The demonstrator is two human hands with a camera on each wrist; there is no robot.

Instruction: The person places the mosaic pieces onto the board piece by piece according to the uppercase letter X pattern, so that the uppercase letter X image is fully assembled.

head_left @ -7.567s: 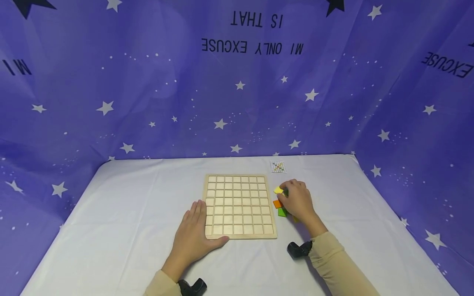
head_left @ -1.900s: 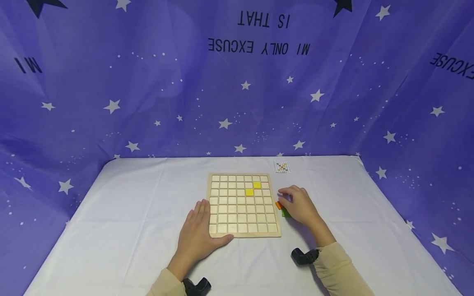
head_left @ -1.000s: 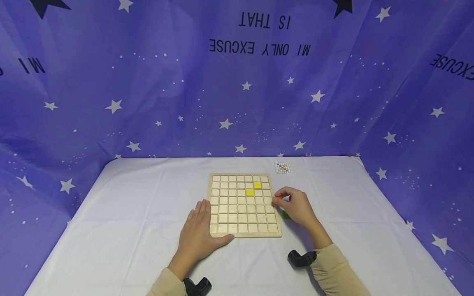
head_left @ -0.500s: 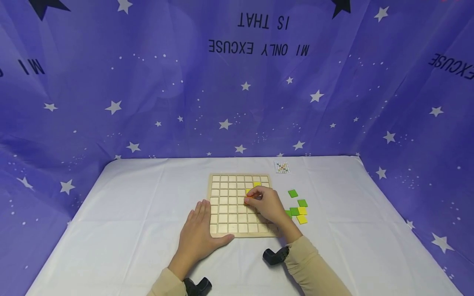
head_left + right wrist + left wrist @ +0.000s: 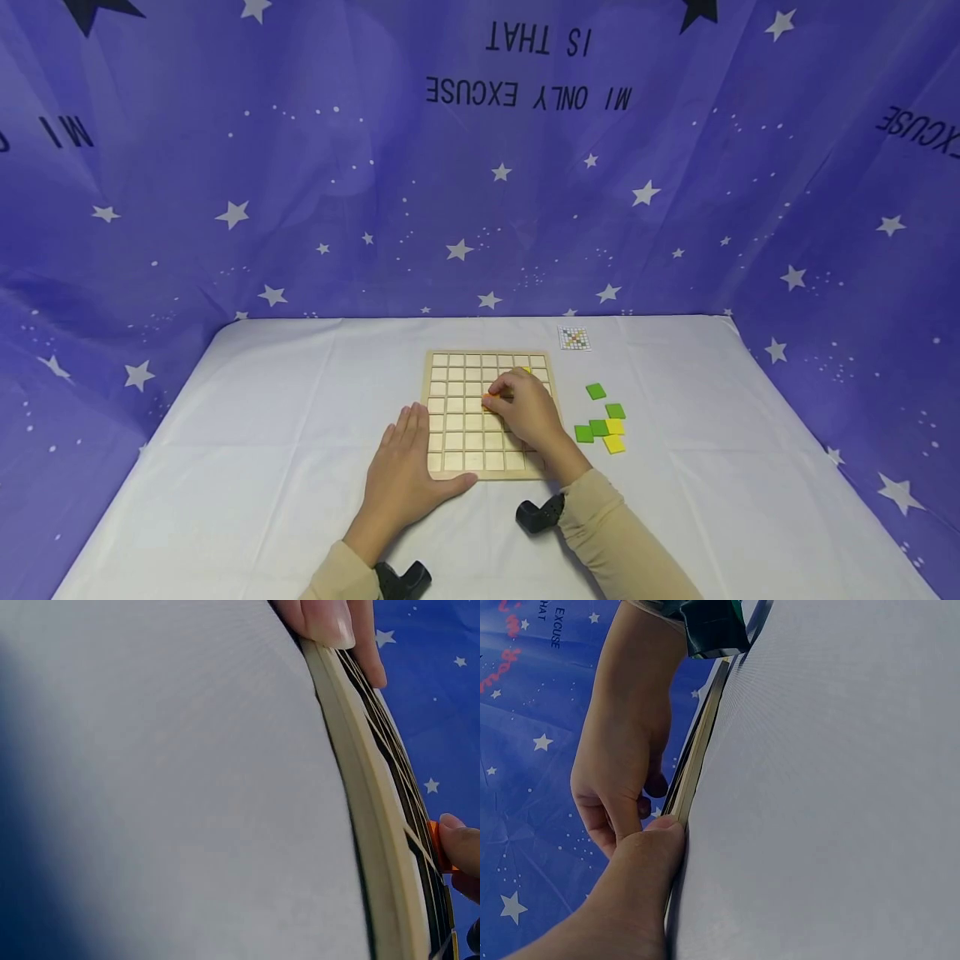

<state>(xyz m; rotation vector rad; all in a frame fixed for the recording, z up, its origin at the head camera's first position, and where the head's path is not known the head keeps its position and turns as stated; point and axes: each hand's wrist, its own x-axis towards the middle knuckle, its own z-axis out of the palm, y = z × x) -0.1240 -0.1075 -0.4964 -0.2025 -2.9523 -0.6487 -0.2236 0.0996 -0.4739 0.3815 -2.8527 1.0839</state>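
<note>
A wooden grid board (image 5: 473,461) lies on the white-covered table. My left hand (image 5: 400,462) rests at its near left corner, fingers straight along the left side and thumb along the front edge. Over the middle of the grid, my right hand (image 5: 528,412) pinches a small square orange tile (image 5: 488,402) between thumb and fingers. In the right wrist view the orange tile (image 5: 441,846) stands tilted close to the board's surface. A yellow tile (image 5: 527,369) in the grid peeks out past my right knuckles; the cells under that hand are hidden.
Right of the board lie several loose green tiles (image 5: 596,391) and two yellow tiles (image 5: 614,444). A small printed pattern card (image 5: 574,338) lies beyond the board's far right corner. A purple starred cloth (image 5: 375,208) hangs behind the table.
Two yellow tiles went into the grid. My right hand then picked the orange tile from the loose pile and carried it left over the board's middle. My left hand stays at the corner.
</note>
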